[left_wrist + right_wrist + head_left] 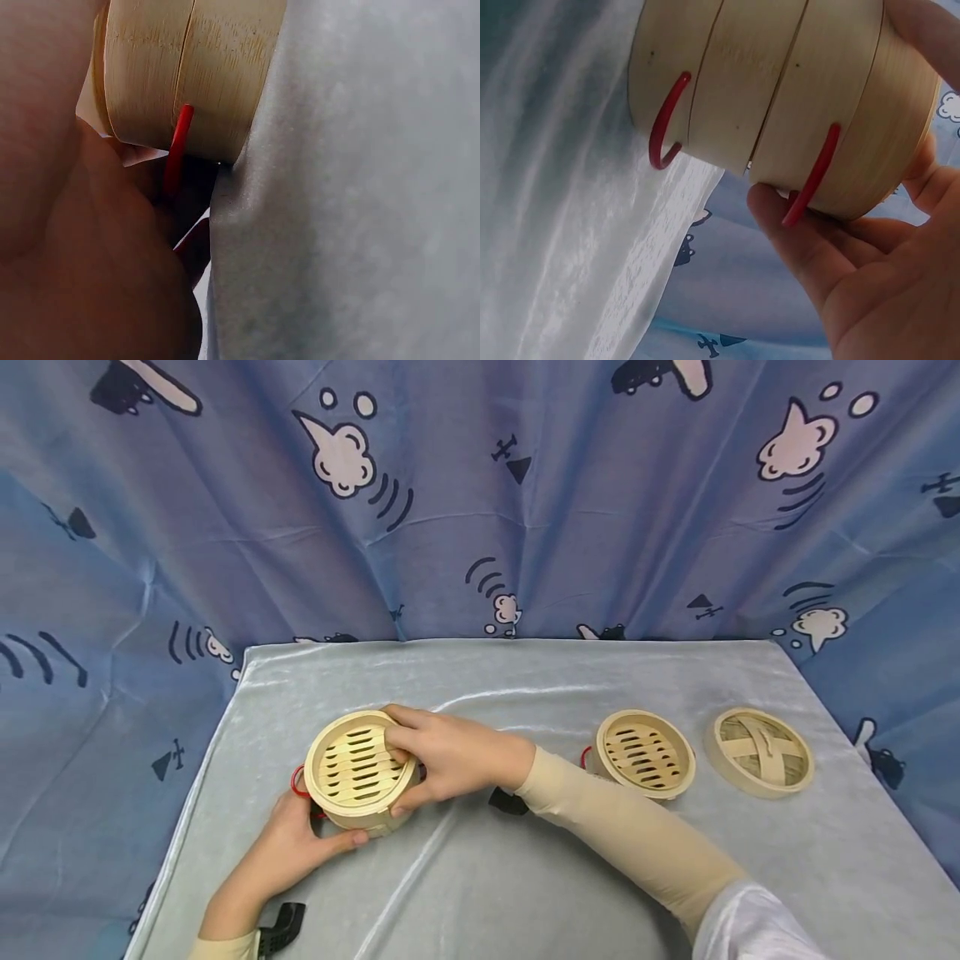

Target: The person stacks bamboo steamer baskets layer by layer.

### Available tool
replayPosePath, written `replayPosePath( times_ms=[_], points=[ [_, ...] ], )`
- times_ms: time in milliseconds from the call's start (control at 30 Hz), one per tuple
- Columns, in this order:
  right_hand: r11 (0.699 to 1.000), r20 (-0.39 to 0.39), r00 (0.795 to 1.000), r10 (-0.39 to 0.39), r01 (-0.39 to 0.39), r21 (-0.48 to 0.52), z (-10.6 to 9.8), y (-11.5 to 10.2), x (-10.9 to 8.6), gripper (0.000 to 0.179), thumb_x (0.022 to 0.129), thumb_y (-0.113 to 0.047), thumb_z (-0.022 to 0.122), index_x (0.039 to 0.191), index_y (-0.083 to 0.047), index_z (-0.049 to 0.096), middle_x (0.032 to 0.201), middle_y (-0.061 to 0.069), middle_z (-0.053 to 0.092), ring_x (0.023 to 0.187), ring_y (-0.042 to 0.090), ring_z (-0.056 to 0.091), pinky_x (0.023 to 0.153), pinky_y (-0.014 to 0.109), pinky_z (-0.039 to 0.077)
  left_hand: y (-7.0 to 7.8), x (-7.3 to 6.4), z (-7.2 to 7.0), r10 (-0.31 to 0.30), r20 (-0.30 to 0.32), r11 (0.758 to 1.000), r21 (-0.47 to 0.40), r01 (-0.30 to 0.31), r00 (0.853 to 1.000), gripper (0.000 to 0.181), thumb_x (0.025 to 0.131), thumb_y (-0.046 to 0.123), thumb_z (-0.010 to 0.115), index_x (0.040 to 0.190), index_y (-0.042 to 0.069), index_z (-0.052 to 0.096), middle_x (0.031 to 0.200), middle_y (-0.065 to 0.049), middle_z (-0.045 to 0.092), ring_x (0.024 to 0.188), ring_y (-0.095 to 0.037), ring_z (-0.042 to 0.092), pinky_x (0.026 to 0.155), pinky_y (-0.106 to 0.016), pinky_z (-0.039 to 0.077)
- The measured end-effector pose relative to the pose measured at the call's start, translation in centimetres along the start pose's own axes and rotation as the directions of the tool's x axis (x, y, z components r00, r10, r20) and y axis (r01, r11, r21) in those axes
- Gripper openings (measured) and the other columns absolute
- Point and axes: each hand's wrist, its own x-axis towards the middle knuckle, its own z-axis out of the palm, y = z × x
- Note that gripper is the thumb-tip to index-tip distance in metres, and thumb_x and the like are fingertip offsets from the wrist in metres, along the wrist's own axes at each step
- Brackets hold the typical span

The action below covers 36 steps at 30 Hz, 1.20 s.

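Observation:
On the left of the table, a bamboo steamer basket [358,767] with a slatted base sits on top of a lower steamer basket [727,82]. My right hand [453,756] grips the upper basket at its right side, fingers over the rim and thumb against the outer wall. A thin dark seam runs between the two baskets in the right wrist view, and each wall carries a red handle [817,172]. My left hand [288,843] holds the lower basket from the left and front, its thumb along the wall. Some left fingers are hidden behind the stack.
Another steamer basket [647,754] with a red handle stands on the right, partly behind my right forearm. Beyond it lies a woven bamboo lid [761,752]. Pale grey cloth covers the table [480,885], and a blue patterned curtain [450,527] hangs behind.

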Motion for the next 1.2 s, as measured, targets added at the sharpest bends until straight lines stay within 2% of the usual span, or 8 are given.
replayPosePath(
  times_ms=[200,367,633,733,933,1067,1133,1200],
  points=[
    [0.999,-0.011,1.0,0.014,-0.015,-0.039,0.2,-0.3,0.1,0.063,0.071,-0.071,0.075,0.087,-0.02,0.041,0.111,-0.004,0.042,0.081,0.009,0.046,0.066,0.021,0.042,0.2,0.1,0.0,-0.012,0.009,1.0,-0.022,0.012,1.0,0.104,0.062,0.049,0.093,0.147,0.033,0.035,0.136,0.009,0.051,0.122,-0.011,0.049,0.098,-0.014,0.034],
    [0.997,-0.026,0.999,0.036,-0.038,-0.062,0.5,-0.7,0.1,0.064,0.07,-0.072,0.075,0.087,-0.021,0.041,0.114,-0.004,0.042,0.083,0.009,0.046,0.066,0.022,0.042,0.4,0.0,0.0,-0.031,0.025,0.999,-0.024,0.031,0.999,0.1,0.063,0.048,0.093,0.145,0.033,0.038,0.134,0.009,0.053,0.122,-0.01,0.05,0.098,-0.013,0.034],
    [0.993,-0.053,0.996,0.076,-0.081,-0.083,0.6,-1.5,-0.2,0.064,0.069,-0.071,0.077,0.088,-0.021,0.041,0.114,-0.005,0.042,0.083,0.009,0.047,0.064,0.023,0.042,0.3,-0.1,0.0,-0.036,0.026,0.999,0.011,0.035,0.999,0.097,0.064,0.048,0.092,0.144,0.028,0.041,0.129,0.006,0.056,0.116,-0.012,0.052,0.094,-0.023,0.04],
    [0.993,-0.055,0.995,0.084,-0.088,-0.079,0.7,-1.5,-0.3,0.063,0.069,-0.071,0.077,0.088,-0.022,0.042,0.114,-0.004,0.042,0.084,0.009,0.046,0.064,0.022,0.042,0.3,0.0,0.0,-0.028,0.027,0.999,0.021,0.027,0.999,0.098,0.065,0.048,0.092,0.146,0.027,0.039,0.131,0.004,0.055,0.118,-0.014,0.051,0.095,-0.026,0.039],
    [0.996,-0.054,0.996,0.074,-0.077,-0.053,0.6,-1.3,-0.7,0.062,0.071,-0.069,0.077,0.09,-0.021,0.042,0.12,-0.004,0.042,0.086,0.008,0.047,0.066,0.021,0.043,0.1,0.3,0.3,-0.007,0.016,1.0,-0.007,0.007,1.0,0.102,0.062,0.046,0.094,0.146,0.03,0.038,0.132,0.007,0.054,0.121,-0.012,0.05,0.098,-0.015,0.034],
    [0.996,-0.038,0.996,0.076,-0.078,-0.043,0.6,-1.2,-0.7,0.065,0.072,-0.07,0.075,0.102,-0.02,0.045,0.124,-0.005,0.042,0.09,0.006,0.049,0.072,0.021,0.045,0.0,0.3,0.3,0.023,-0.001,1.0,-0.021,-0.023,1.0,0.102,0.061,0.043,0.095,0.145,0.029,0.039,0.131,0.006,0.055,0.12,-0.012,0.051,0.099,-0.012,0.032],
    [0.994,-0.023,0.995,0.095,-0.096,-0.046,0.6,-1.2,-0.9,0.073,0.072,-0.071,0.074,0.116,-0.02,0.047,0.13,-0.005,0.043,0.098,0.006,0.051,0.08,0.023,0.048,0.0,0.2,0.2,0.02,0.002,0.999,-0.03,-0.02,1.0,0.101,0.061,0.043,0.095,0.145,0.031,0.039,0.129,0.008,0.056,0.119,-0.011,0.052,0.098,-0.012,0.033],
    [0.99,-0.006,0.991,0.131,-0.131,-0.059,0.5,-1.3,-1.3,0.087,0.072,-0.073,0.072,0.134,-0.02,0.043,0.142,0.0,0.041,0.116,0.011,0.051,0.092,0.029,0.049,0.0,0.2,0.2,0.021,0.009,0.999,-0.035,-0.021,1.0,0.101,0.061,0.043,0.095,0.145,0.032,0.039,0.129,0.009,0.056,0.118,-0.01,0.052,0.097,-0.012,0.033]
  ],
)
